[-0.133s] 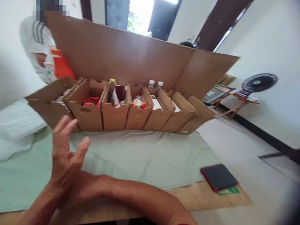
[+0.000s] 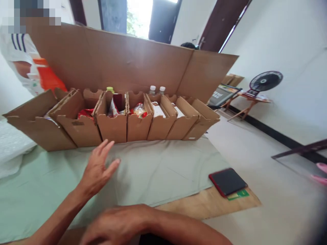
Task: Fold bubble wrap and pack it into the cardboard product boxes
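Note:
My left hand [image 2: 98, 166] hovers open, fingers spread, over a pale green cloth [image 2: 158, 170] on a wooden table [image 2: 209, 204]. It is just in front of a row of open cardboard boxes [image 2: 112, 126]. My right hand [image 2: 114, 226] lies low at the near table edge, palm down, blurred and holding nothing. The boxes hold red packets [image 2: 85, 113], a green-capped bottle [image 2: 110, 90] and two white-capped bottles [image 2: 156, 90]. A big cardboard sheet [image 2: 127, 61] stands behind them.
A dark red-edged case [image 2: 227, 182] on a green card [image 2: 237, 194] lies at the table's right. White plastic [image 2: 10, 153] is bunched at the left. Another person in a white striped shirt [image 2: 15, 47] stands back left with something orange. A fan [image 2: 265, 81] stands back right.
My two hands were touching and have separated: the left reached forward toward the boxes and the right dropped to the near edge. The view shifted slightly.

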The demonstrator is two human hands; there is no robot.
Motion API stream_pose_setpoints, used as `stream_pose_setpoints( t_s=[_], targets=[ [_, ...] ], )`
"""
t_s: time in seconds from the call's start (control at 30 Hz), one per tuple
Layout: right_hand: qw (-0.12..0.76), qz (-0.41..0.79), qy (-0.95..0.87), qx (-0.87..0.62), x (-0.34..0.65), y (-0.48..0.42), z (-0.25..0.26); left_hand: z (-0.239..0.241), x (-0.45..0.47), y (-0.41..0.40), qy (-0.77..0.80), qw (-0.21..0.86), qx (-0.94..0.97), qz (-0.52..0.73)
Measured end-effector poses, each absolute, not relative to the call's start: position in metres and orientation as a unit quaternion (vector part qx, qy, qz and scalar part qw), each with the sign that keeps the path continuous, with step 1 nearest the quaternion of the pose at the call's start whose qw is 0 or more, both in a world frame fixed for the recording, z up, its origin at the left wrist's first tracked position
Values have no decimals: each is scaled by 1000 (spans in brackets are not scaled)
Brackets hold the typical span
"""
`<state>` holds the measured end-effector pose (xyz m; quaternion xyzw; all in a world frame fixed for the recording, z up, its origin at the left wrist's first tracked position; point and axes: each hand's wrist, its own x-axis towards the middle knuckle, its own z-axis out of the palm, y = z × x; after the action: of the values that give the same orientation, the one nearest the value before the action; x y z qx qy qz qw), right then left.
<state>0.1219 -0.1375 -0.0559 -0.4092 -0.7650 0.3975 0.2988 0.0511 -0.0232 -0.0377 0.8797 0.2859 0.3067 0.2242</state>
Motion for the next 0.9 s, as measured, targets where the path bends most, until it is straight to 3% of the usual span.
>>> stream_pose_setpoints(
  t_s=[0.07, 0.17, 0.27, 0.33, 0.4, 0.43, 0.63, 0.9],
  targets=[
    [297, 378, -796, -367, 165, -190, -48, -48, 78, -26, 253, 213, 915, 232],
    [330, 306, -699, -555, 239, -251, -18, -60, 112, -42, 191, 183, 950, 164],
    [370, 139, -592, -702, 321, -281, 26, -72, 131, -76, 135, 164, 973, 90],
    [332, -19, -546, -769, 377, -283, 54, -79, 132, -100, 101, 158, 981, 43],
    [226, -183, -479, -828, 429, -273, 74, -84, 128, -118, 71, 157, 985, 14],
    [206, -207, -460, -839, 452, -266, 80, -85, 124, -124, 61, 157, 986, 7],
    [80, -182, -445, -873, 510, -238, 81, -83, 110, -128, 38, 166, 985, -6],
    [-66, -102, -469, -875, 455, -278, 113, -91, 106, -126, 6, 197, 979, 54]
  ],
)
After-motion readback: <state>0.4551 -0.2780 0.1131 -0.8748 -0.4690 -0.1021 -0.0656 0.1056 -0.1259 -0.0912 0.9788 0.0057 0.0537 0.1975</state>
